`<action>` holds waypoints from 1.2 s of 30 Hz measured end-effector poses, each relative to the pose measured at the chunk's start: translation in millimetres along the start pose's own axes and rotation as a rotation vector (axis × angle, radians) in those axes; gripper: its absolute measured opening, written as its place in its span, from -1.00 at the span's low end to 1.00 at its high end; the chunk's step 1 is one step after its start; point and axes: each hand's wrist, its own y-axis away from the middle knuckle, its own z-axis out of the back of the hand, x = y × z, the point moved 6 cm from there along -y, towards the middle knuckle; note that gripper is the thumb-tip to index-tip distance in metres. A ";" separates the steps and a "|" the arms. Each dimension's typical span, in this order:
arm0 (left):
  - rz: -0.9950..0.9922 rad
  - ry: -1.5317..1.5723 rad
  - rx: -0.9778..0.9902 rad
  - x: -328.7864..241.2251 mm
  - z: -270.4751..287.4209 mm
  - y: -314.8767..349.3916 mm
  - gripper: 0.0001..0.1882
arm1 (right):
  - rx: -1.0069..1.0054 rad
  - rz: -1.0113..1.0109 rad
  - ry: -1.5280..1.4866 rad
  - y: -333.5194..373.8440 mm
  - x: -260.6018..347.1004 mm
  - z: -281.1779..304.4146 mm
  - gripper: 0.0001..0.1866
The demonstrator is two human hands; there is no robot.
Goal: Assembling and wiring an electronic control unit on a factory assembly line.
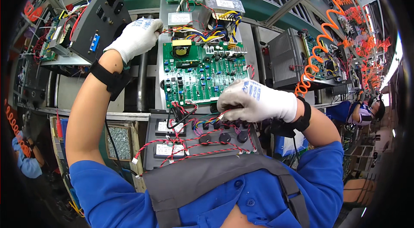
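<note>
A green circuit board (202,75) lies in a grey metal chassis in front of me, with a yellow transformer (181,48) at its far left corner. My left hand (139,37), in a white knit glove, is closed at the chassis's left edge; thin reddish wires run from its fingertips toward the wire bundle (207,35). My right hand (252,101), also gloved, is curled over the board's near right corner. Its fingers pinch a red twisted wire (222,115) with a small white plug. Below lies a dark front panel (151,135) with black knobs and red-and-black twisted leads (202,144).
Another grey unit with sockets (97,25) stands at the left, and a finned unit (286,57) at the right. An orange coiled hose (317,51) hangs at the right. Metal rollers (143,81) show under the chassis. Another person (362,114) is at the far right.
</note>
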 end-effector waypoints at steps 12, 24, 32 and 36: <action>-0.014 0.002 0.007 2.3 -1.3 2.8 -0.78 | -0.339 -0.300 0.746 -12.7 -54.9 25.8 -0.65; 0.007 0.009 0.016 1.8 -8.7 0.8 -0.79 | -0.105 0.307 0.790 -7.1 48.1 -19.2 -0.89; 0.070 0.040 0.075 0.0 -9.4 2.0 -0.79 | -0.175 0.189 0.474 -34.1 22.4 -17.4 -0.64; 0.054 0.049 0.064 2.0 -13.4 4.1 -0.79 | -0.256 -0.156 0.483 -14.4 1.0 -4.6 -0.58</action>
